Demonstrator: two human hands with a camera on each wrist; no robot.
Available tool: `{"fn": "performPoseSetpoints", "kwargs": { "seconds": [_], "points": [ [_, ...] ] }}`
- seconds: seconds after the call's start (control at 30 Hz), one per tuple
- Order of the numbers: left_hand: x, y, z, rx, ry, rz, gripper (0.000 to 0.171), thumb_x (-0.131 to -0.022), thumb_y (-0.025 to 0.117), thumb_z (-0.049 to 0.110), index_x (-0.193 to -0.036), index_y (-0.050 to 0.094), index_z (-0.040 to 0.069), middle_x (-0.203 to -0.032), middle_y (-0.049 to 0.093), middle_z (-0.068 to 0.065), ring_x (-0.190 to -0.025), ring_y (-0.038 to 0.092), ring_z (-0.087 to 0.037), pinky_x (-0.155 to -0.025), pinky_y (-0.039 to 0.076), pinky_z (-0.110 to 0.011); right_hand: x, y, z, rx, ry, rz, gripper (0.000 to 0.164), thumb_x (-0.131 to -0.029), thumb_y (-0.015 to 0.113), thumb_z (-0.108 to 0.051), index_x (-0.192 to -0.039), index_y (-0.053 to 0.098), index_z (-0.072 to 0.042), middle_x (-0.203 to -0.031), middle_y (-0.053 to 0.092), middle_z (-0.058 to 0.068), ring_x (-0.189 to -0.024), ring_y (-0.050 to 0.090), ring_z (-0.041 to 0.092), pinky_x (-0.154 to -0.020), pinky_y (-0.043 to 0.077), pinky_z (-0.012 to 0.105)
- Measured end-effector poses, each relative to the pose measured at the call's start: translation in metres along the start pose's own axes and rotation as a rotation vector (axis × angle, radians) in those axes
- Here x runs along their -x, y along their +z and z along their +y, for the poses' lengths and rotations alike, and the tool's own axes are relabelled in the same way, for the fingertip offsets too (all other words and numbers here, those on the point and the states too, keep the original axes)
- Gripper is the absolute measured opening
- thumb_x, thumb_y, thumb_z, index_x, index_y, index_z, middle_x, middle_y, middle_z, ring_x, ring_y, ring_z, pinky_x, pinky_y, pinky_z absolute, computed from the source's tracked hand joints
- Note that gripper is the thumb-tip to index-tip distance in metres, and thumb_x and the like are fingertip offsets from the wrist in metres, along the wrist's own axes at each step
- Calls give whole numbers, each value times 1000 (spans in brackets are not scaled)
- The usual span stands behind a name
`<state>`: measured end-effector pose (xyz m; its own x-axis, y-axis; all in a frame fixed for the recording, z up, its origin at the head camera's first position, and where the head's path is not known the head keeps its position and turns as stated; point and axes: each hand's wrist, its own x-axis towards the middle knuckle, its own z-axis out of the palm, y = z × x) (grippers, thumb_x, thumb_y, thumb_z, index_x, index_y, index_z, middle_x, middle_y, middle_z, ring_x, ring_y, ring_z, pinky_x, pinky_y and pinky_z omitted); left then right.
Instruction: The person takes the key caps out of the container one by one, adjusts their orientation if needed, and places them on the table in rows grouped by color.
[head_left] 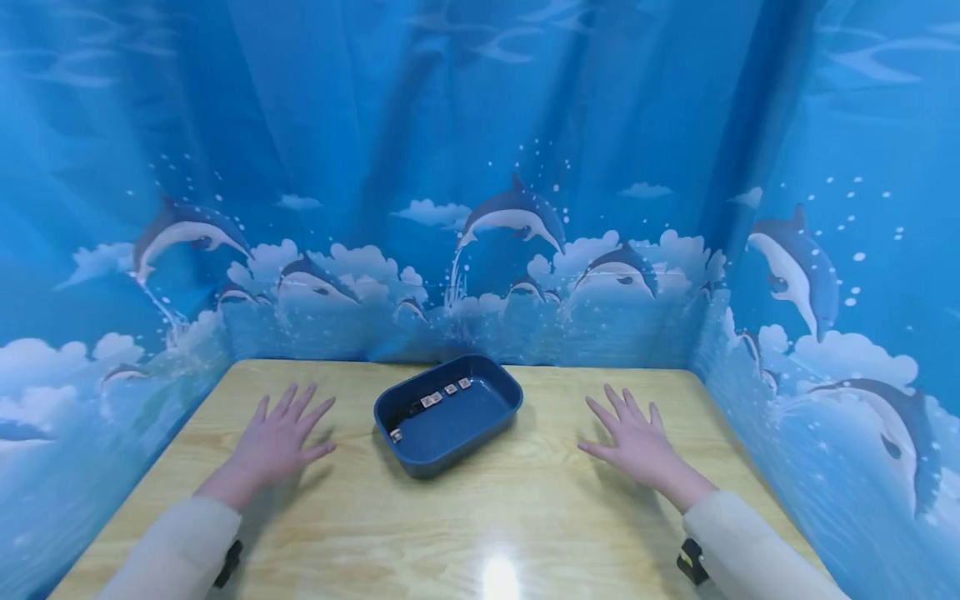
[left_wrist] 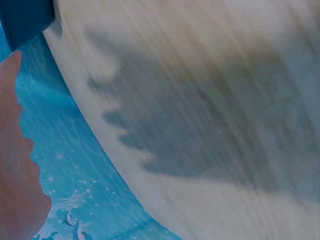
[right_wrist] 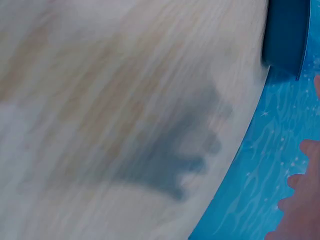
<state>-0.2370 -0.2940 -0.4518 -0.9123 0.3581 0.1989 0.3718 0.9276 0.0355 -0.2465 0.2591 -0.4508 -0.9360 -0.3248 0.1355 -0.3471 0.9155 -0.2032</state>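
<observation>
A dark blue rectangular tray (head_left: pixel 457 433) with rounded corners sits toward the back of the table, turned at an angle. Along its far inner wall and left corner lie several small white pieces (head_left: pixel 431 400) with printed patterns, and a small black item (head_left: pixel 414 408) is beside them. My left hand (head_left: pixel 276 442) is spread over the table to the left of the tray, palm down, its shadow falling on the wood. On the other side, my right hand (head_left: pixel 633 437) has its fingers fanned out above the table. Both hands hold nothing and are apart from the tray.
The light wooden table (head_left: pixel 555 500) ends at a blue curtain (head_left: pixel 480 275) printed with dolphins, which hangs behind it and along both sides. Dark wrist straps (head_left: pixel 692 562) show below the pale sleeves (head_left: pixel 750 542). Light glares off the table near its front.
</observation>
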Motion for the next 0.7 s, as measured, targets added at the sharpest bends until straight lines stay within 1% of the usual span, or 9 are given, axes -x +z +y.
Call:
{"fn": "performPoseSetpoints", "kwargs": {
  "seconds": [0.1,0.23,0.37,0.47,0.53,0.6,0.7],
  "points": [
    [-4,-3,3,-21,6,-22,75,-89,62,54,-148,41,12,-155,24,-24,-140,16,-49,-107,5,-71,-11,1,-8,-3,-9,-16,83,-89,55,-64,-153,33,-17,-159,15,20,-144,8,45,-105,-2,73],
    [-9,-5,6,-42,24,-49,75,-89,62,54,-149,41,14,-155,25,-23,-140,17,-49,-107,7,-72,-24,3,-22,0,-28,-21,83,-88,56,-63,-153,34,-18,-159,17,19,-144,10,44,-106,-1,72],
    [-14,-8,10,-42,40,-44,74,-89,64,51,-148,42,12,-153,30,-23,-140,21,-48,-108,9,-70,-41,5,-40,-13,-72,-27,83,-88,55,-65,-153,34,-18,-159,21,17,-144,13,43,-108,0,70],
    [-19,-10,15,-45,53,-50,73,-90,62,51,-148,42,12,-152,34,-22,-140,23,-46,-110,9,-68,-51,6,-57,-23,-98,-31,85,-87,52,-69,-153,33,-21,-159,21,14,-145,13,40,-110,0,68],
    [-22,-11,19,-51,50,-70,72,-92,60,50,-149,40,13,-151,35,-22,-140,24,-46,-109,9,-68,-56,8,-67,-32,-115,-35,87,-86,51,-71,-154,31,-22,-159,21,13,-145,13,40,-110,0,67],
    [-24,-13,23,-53,41,-95,71,-93,59,50,-150,39,13,-150,37,-22,-139,26,-46,-109,11,-69,-62,9,-78,-55,-126,-43,87,-85,54,-70,-154,31,-22,-159,21,12,-145,14,39,-111,0,67],
    [-29,-14,27,-37,32,-135,70,-93,58,49,-149,39,12,-146,43,-22,-134,35,-47,-106,18,-70,-69,12,-92,-84,-138,-68,85,-86,59,-65,-154,31,-24,-159,21,11,-145,14,38,-111,1,66]
  ]
}}
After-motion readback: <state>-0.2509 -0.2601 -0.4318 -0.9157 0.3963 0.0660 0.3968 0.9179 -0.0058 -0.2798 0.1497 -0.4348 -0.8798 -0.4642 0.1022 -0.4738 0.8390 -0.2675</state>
